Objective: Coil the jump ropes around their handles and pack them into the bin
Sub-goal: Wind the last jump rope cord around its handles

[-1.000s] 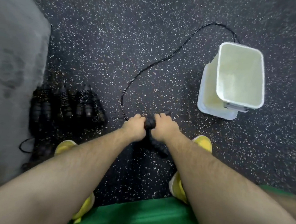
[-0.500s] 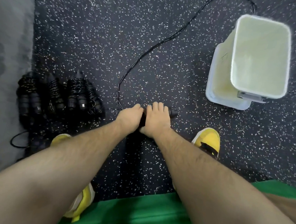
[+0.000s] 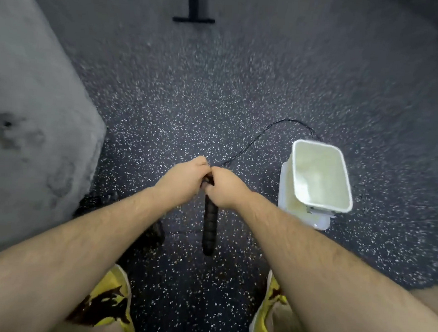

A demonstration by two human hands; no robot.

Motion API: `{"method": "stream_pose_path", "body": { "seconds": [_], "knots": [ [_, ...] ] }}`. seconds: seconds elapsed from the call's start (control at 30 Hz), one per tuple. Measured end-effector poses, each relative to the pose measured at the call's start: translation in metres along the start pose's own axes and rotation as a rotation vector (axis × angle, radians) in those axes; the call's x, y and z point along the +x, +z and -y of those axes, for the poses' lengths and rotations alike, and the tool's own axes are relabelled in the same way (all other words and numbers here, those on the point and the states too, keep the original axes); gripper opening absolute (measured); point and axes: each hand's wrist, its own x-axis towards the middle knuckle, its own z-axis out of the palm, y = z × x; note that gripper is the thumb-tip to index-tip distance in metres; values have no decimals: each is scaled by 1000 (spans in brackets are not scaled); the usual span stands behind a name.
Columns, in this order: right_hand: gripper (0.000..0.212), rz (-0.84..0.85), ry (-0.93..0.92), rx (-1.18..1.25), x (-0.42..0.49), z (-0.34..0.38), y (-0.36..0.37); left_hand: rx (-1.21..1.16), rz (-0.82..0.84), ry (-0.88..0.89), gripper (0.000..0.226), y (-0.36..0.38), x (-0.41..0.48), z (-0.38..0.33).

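Observation:
My left hand (image 3: 183,180) and my right hand (image 3: 225,188) meet above the speckled floor, both gripping the top of a black jump rope handle (image 3: 209,226) that hangs down between my forearms. The thin black rope (image 3: 253,142) runs from my hands away across the floor and curves behind the white bin (image 3: 318,207). The bin stands to the right on its white lid and looks empty inside. Several coiled black ropes (image 3: 99,200) lie on the floor at the left, mostly hidden under my left forearm.
A large grey padded block (image 3: 29,126) fills the left side. A black T-shaped equipment foot (image 3: 194,19) stands at the far top. My yellow shoes (image 3: 111,295) are at the bottom, on dark speckled rubber floor (image 3: 218,88).
I have straightened up from the floor and lifted the handles with both hands. One handle now hangs down, and the view has tilted up and pulled back from the bin.

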Motion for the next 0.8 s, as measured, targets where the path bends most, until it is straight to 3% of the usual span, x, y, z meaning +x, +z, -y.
{"method": "stream_pose_path", "body": {
  "seconds": [0.1, 0.23, 0.3, 0.4, 0.5, 0.6, 0.73, 0.8],
  "knots": [
    [17, -91, -42, 24, -13, 37, -51, -50, -142, 8, 20, -68, -2, -18],
    [23, -325, -65, 127, -35, 90, -118, -402, -460, -59, 33, -151, -11, -43],
    [27, -460, -66, 181, -42, 112, -147, -532, -580, -83, 26, -185, -17, -59],
    [27, -546, -75, 348, -49, 136, -177, -675, -372, -238, 39, -218, -23, -81],
    [31, -597, -89, 452, -55, 149, -191, -815, -214, -258, 58, -223, -27, -81],
    [37, -607, -87, 508, -55, 153, -192, -914, -208, -219, 52, -217, -25, -75],
    [22, -469, 0, 1023, -52, 152, -184, -689, -327, -246, 38, -217, -15, -71],
    [19, -411, -60, 978, -51, 147, -181, -744, -372, -222, 39, -217, -14, -64]
  ]
}}
